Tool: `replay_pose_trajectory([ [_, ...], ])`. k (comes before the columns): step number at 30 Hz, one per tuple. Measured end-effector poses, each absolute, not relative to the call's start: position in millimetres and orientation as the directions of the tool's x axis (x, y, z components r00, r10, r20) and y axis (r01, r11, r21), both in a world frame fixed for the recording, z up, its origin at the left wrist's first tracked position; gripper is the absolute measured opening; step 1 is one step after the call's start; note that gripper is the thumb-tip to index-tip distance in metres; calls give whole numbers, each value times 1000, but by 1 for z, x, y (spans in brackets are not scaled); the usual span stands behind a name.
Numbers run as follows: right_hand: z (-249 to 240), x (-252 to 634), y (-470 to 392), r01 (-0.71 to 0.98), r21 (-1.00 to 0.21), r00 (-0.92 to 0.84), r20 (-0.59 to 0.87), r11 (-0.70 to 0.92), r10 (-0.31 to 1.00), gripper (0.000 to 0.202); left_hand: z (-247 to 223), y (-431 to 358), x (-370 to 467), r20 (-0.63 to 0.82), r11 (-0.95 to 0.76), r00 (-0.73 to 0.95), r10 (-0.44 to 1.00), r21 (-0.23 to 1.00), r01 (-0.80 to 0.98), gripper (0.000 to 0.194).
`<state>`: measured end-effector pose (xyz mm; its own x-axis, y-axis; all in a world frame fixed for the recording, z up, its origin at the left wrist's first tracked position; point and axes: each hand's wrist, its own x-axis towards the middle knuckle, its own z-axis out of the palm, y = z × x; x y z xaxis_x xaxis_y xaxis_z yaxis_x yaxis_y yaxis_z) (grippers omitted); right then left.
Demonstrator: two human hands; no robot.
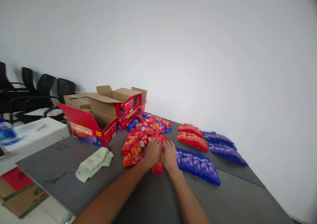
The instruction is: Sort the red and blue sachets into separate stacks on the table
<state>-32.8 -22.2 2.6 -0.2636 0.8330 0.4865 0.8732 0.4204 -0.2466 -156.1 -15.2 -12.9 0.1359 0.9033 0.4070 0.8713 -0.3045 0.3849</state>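
Note:
In the head view my left hand (153, 151) and my right hand (168, 155) are side by side, fingers curled down on a red packet (157, 138) just beyond them. Another red packet (158, 168) lies on the table between my wrists and is partly covered by the hands. My fingertips are partly hidden. To the left of my left hand is a loose pile of red packets (136, 152) with orange fruit prints. Close by my right hand, a row of overlapping blue packets (198, 166) lies on the table.
Behind the hands is a mixed heap of red and blue packets (151, 123). Further right lie stacked red packets (192, 136) and blue packets (224, 146). Open cartons (109, 131) and a folded pale cloth (95, 163) are on the left of the dark table (66, 161), before a white wall.

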Motion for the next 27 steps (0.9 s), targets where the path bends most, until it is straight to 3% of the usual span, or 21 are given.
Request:
replay_pose_trajectory([
  [7, -11, -106, 34, 815, -340, -349, 359, 470, 866, 48, -13, 19, -232, 393, -170, 7, 919, 382, 909, 32],
  [15, -23, -139, 82, 864, -306, -361, 178, 400, 915, 65, -11, 83, -256, 383, -119, -35, 923, 369, 922, 33],
  [21, -30, -140, 88, 849, -292, -400, 187, 440, 897, 52, -7, 124, -260, 333, -46, -72, 940, 335, 941, 44],
  [27, -36, -135, 85, 800, -355, -428, 228, 484, 875, 44, -3, 136, -255, 256, 85, -167, 952, 304, 949, 34],
])
